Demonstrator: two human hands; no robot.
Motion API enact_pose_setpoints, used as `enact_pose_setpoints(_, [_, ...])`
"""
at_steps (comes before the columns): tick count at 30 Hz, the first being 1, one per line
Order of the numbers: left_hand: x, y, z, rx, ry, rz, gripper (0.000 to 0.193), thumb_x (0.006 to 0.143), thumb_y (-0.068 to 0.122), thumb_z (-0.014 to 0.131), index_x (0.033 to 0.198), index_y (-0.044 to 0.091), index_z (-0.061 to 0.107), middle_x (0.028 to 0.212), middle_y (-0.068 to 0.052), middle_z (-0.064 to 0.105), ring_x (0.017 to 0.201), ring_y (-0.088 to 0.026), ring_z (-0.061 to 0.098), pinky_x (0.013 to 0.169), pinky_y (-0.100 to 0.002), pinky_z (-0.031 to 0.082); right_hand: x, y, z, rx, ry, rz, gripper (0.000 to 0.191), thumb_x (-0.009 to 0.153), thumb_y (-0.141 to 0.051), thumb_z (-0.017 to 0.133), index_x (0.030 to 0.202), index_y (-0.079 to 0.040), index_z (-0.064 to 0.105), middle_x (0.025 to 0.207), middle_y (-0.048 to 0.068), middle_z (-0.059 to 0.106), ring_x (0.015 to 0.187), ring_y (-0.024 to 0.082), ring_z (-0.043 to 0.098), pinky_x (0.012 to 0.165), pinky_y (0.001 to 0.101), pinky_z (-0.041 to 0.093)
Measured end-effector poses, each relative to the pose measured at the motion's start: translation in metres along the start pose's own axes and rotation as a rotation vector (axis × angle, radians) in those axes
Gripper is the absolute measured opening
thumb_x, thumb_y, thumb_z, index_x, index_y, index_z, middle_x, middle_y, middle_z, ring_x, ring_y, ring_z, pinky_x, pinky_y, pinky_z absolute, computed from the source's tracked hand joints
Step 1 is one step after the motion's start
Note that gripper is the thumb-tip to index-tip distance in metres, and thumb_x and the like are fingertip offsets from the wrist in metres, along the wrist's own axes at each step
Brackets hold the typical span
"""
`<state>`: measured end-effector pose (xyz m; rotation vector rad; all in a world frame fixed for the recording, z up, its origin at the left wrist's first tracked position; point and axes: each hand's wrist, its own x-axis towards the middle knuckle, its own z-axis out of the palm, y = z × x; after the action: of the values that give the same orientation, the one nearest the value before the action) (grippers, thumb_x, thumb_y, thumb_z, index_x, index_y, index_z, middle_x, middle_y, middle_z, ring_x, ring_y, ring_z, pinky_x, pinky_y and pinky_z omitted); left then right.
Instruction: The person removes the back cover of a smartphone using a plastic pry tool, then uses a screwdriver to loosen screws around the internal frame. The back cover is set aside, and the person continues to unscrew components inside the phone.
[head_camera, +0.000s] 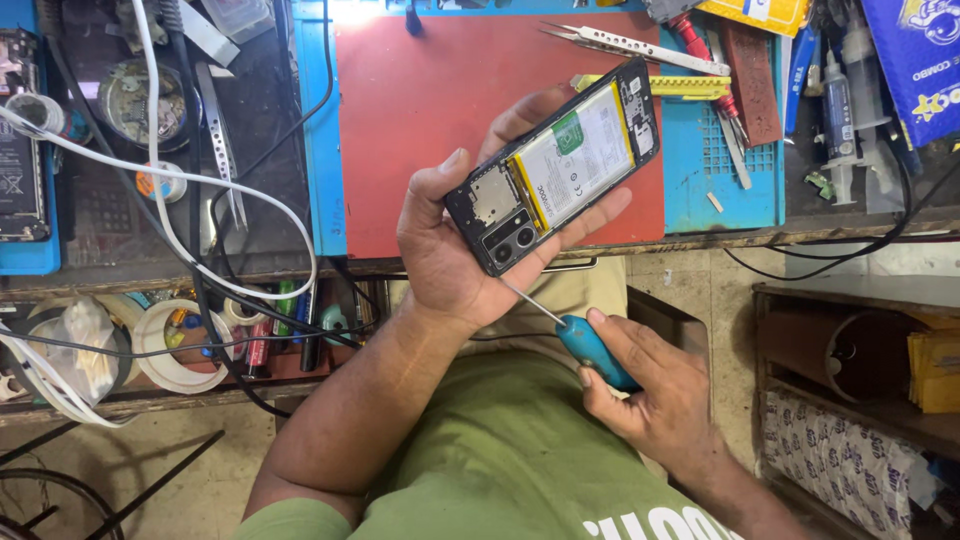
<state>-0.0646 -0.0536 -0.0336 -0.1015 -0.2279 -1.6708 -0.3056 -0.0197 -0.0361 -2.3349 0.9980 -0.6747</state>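
Left hand (445, 255) grips an opened black phone (555, 165); right hand (655, 395) clasps a blue-handled screwdriver (585, 345).

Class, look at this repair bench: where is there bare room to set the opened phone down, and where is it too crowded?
Bare room: the red mat, between its blue frame and the left hand holding the phone. Crowded: tweezers along the mat's top right, tools on the blue tray, and white cables left.

We saw a black opened phone (553, 165) at centre, a red mat (420, 110) above, and a blue-handled screwdriver (590, 350) below.
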Motion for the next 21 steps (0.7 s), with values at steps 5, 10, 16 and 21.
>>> enact_pose_setpoints(5, [0.000,0.001,-0.001,0.000,-0.002,-0.025,0.070,0.104,0.043,0.059,0.157,0.004,0.034,0.155,-0.016,0.039,0.150,-0.034,0.034,0.133,-0.059,0.024,0.006,0.000,0.000,-0.001,-0.019,0.005,0.055,0.077,-0.014,0.079,0.129,-0.002,0.065,0.111,0.018,0.074,0.089,0.027,0.076,0.075,0.0334,0.061])
enact_pose_setpoints(10, [0.001,-0.001,0.000,0.032,0.008,0.014,0.075,0.100,0.043,0.061,0.157,0.005,0.032,0.160,-0.012,0.036,0.153,-0.033,0.033,0.132,-0.058,0.023,0.004,-0.002,0.001,0.033,-0.040,0.011,0.057,0.076,-0.014,0.079,0.131,-0.002,0.064,0.112,0.019,0.073,0.090,0.027,0.076,0.077,0.0330,0.061])
enact_pose_setpoints(16, [0.001,-0.005,0.000,0.058,0.018,0.067,0.081,0.095,0.045,0.063,0.160,0.010,0.028,0.155,-0.012,0.037,0.150,-0.032,0.032,0.131,-0.056,0.020,0.001,-0.009,0.010,0.211,-0.040,0.096,0.056,0.081,-0.009,0.076,0.135,-0.002,0.062,0.109,0.017,0.075,0.087,0.021,0.079,0.074,0.0286,0.062])
enact_pose_setpoints(21, [0.001,-0.006,-0.001,0.040,0.018,0.064,0.083,0.093,0.044,0.064,0.160,0.011,0.028,0.159,-0.012,0.037,0.154,-0.033,0.033,0.135,-0.057,0.021,0.003,-0.014,0.014,0.227,-0.045,0.107,0.057,0.081,-0.008,0.075,0.136,-0.002,0.061,0.107,0.016,0.075,0.087,0.021,0.076,0.077,0.0299,0.060])
